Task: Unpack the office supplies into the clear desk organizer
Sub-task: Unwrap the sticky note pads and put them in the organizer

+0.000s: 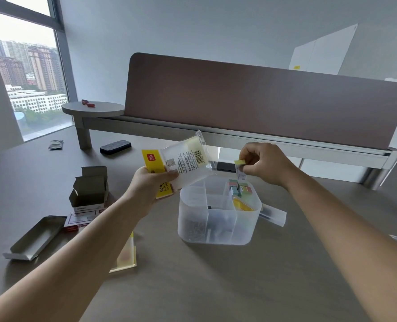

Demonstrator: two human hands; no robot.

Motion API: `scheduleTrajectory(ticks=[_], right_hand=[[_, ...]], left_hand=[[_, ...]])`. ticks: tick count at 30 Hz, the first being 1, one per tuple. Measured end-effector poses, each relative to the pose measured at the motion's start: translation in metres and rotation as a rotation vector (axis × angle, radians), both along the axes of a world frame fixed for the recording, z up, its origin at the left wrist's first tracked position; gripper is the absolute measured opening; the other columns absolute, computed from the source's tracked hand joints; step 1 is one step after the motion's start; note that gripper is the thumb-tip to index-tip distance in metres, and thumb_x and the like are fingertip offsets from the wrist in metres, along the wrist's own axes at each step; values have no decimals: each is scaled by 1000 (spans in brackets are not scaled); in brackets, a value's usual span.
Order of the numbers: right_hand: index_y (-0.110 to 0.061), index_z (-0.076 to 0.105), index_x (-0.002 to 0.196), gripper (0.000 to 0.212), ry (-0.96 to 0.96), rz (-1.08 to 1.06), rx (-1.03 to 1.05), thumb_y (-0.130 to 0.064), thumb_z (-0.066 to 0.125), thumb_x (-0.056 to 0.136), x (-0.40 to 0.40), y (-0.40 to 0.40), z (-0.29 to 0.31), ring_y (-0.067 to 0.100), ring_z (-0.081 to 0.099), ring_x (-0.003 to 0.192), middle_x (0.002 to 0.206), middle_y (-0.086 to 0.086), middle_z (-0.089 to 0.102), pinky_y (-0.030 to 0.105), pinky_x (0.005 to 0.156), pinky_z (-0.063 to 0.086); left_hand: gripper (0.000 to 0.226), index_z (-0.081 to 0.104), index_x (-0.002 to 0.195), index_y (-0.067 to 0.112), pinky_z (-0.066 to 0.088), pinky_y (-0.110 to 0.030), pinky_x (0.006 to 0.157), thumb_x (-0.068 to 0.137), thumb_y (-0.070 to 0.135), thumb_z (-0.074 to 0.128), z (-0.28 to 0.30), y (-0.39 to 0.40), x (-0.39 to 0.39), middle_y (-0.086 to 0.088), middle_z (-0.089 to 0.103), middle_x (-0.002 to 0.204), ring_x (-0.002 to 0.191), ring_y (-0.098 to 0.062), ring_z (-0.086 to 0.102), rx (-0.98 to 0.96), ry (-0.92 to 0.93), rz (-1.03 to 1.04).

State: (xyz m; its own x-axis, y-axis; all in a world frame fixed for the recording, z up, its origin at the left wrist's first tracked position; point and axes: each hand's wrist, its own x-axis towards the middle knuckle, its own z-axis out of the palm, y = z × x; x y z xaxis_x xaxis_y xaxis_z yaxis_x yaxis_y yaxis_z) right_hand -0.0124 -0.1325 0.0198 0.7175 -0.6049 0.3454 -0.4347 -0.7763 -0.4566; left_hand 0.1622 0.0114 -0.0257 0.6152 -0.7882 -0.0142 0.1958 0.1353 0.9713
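Unpacking sticky tabs: clear organizer (218, 219) sits on counter (216, 287), coloured pads already in its back right compartment. Left hand (154, 182) grips the opened plastic packet (185, 159) above it; right hand (263, 162) pinches a small yellow pad (240, 162) over that compartment. Next: lower, release.

One organizer (218, 219), one packet (185, 159), two hands.
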Motion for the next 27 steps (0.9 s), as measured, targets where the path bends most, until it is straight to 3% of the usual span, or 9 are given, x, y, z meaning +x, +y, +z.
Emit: scheduleTrajectory(ticks=[5,10,15,18,21,24,27], right_hand=[[-21,54,70,20,-35,10,126,-5,64,77,-7,-1,0,7,48,66,71,-6,54,18,60,40],[-10,60,79,5,-55,-13,242,-6,62,80,-13,-4,2,10,49,69,72,-3,55,20,63,41],[-16,54,77,13,-58,-53,350,-7,52,87,-9,-5,-7,19,48,83,80,2,53,35,82,44],[-9,55,81,5,2,-76,232,-5,56,84,-4,-6,-15,20,48,78,78,4,53,29,71,42],[-13,51,72,15,0,-96,89,-4,54,84,-3,-6,-17,17,45,68,71,0,52,21,57,34],[1,57,84,11,39,-61,-5,-9,53,86,-3,-7,-16,26,51,75,81,12,60,28,63,38],[0,58,81,14,58,-25,-18,-12,53,87,-2,-5,-16,30,53,77,82,15,61,30,68,38]], left_hand=[[17,55,92,14,50,-30,67,82,0,57,-1,-1,-2,-4,58,99,78,-16,57,12,4,12],[18,55,80,18,51,-28,65,82,0,57,-1,-1,-2,1,59,85,76,-14,57,11,7,8],[15,56,89,14,50,-29,67,82,1,57,-1,0,-1,-1,59,91,79,-15,57,9,8,3],[17,55,95,12,51,-30,68,83,1,57,-1,0,0,-4,58,99,80,-17,58,13,9,5],[16,55,93,13,50,-30,68,83,1,56,-2,1,2,-4,58,98,80,-16,57,14,22,7],[21,54,101,10,50,-30,68,82,1,56,-3,1,3,-5,57,102,80,-16,57,13,19,11],[19,54,98,11,50,-30,68,83,0,56,-4,0,4,-5,57,102,79,-16,57,15,25,9]])
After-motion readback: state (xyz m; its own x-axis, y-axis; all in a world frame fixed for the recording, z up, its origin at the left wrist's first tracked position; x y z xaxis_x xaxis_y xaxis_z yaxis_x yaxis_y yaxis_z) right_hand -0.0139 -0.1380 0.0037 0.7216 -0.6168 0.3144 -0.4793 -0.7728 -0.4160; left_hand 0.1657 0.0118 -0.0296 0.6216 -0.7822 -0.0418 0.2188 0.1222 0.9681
